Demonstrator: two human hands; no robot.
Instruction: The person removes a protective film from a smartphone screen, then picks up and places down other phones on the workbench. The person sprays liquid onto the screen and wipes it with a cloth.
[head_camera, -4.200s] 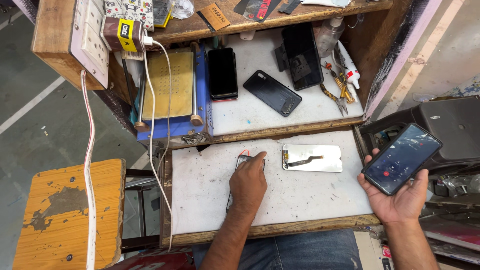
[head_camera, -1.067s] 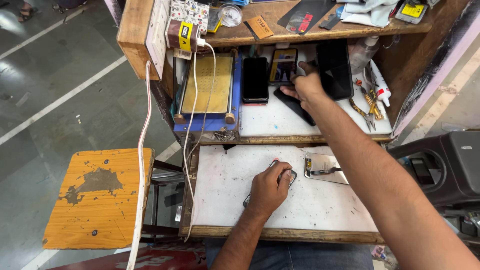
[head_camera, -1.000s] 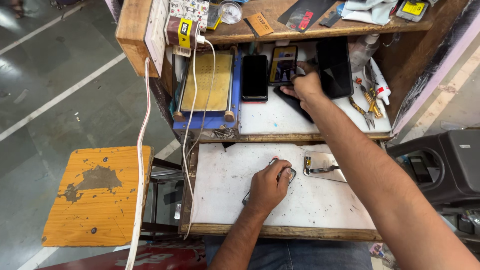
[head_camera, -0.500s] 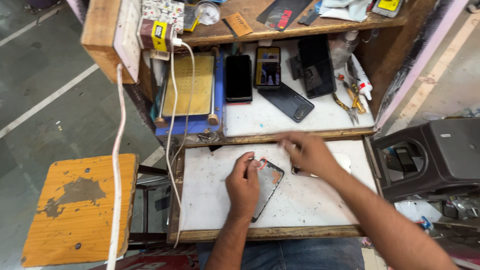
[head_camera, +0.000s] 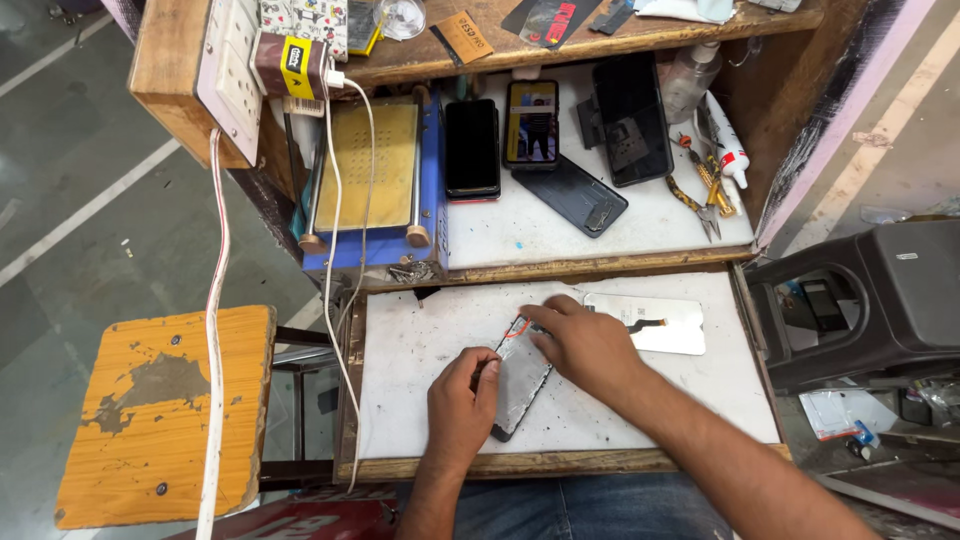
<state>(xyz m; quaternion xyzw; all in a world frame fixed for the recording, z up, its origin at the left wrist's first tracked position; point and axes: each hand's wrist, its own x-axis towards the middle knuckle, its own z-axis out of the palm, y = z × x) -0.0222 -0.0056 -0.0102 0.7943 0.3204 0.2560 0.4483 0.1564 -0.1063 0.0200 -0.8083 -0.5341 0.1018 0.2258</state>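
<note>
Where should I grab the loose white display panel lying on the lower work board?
Probably by the long edges of the white display panel, coming from above at its right end. It lies flat, its thin ribbon tail sticks out on top, and the right hand crowds its left end.

I see the opened phone on the near work board, my hands on it, a loose screen panel right, more phones on the far shelf, a stool left.

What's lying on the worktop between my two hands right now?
In the head view, the opened phone body lies between them: the left hand steadies its near edge and the right hand presses its far end.
</note>
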